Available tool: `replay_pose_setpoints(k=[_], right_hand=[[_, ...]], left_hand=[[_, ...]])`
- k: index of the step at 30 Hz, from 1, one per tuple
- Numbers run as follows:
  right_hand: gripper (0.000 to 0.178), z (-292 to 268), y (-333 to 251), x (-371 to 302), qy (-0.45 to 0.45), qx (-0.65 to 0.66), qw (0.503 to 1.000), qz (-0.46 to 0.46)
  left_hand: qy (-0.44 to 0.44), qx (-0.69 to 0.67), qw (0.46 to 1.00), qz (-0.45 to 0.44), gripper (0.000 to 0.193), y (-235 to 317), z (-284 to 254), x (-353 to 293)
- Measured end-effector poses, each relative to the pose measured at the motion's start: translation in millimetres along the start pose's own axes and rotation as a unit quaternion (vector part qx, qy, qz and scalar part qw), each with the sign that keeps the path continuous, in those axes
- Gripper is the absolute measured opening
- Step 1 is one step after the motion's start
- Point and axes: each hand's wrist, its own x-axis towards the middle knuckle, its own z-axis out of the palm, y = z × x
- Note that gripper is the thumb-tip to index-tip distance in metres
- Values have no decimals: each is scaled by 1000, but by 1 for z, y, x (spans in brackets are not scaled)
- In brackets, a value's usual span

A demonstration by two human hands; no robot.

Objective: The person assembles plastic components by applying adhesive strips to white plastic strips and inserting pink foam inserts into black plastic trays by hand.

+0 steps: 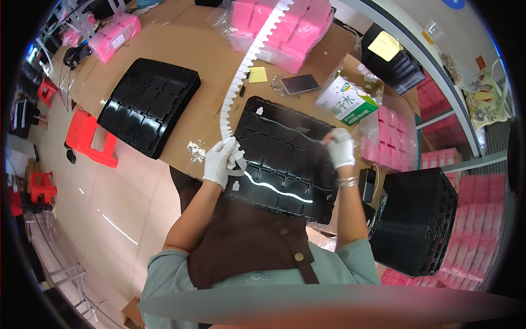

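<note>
My left hand [220, 160], in a white glove, is closed on a long white strip [227, 105] with a notched edge. The strip curves up and away to the far edge of the view, and its short end curls beside my fingers. Under my hands lies a black plastic tray [285, 156] with moulded compartments. Two small white tag-shaped pieces lie on its left part, one upper piece [259, 111] and one lower piece [236, 186]. Over the tray's right edge, my right hand [341, 148] is gloved with bare-looking fingertips; blur hides whether it holds anything.
Another black tray [150, 104] lies at the left table edge. Behind are bagged pink blocks [279, 27], a phone [299, 84], yellow notes [257, 74] and an open carton [350, 96]. Stacked black trays [419, 219] stand at right; a red stool [90, 137] is at left.
</note>
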Motion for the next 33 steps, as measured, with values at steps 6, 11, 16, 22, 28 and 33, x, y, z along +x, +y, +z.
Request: replay_pose_setpoints(k=[6, 11, 16, 22, 28, 33], right_hand=[[10, 12, 75, 10, -92, -164, 969, 158], [62, 1, 57, 32, -125, -214, 929, 276], [36, 21, -35, 18, -68, 7, 994, 84], [14, 64, -166, -35, -198, 496, 823, 195], [8, 64, -179, -53, -96, 472, 858, 179], [8, 32, -183, -59, -12, 455, 884, 106]], left_hand=[[16, 20, 1000, -1, 23, 4, 16, -2], [-14, 40, 999, 30, 24, 0, 14, -7], [-41, 79, 996, 28, 23, -1, 18, -15], [-63, 49, 995, 60, 20, -6, 15, -26], [-53, 83, 995, 11, 21, -3, 15, -28], [-96, -130, 983, -90, 22, -14, 18, -26]])
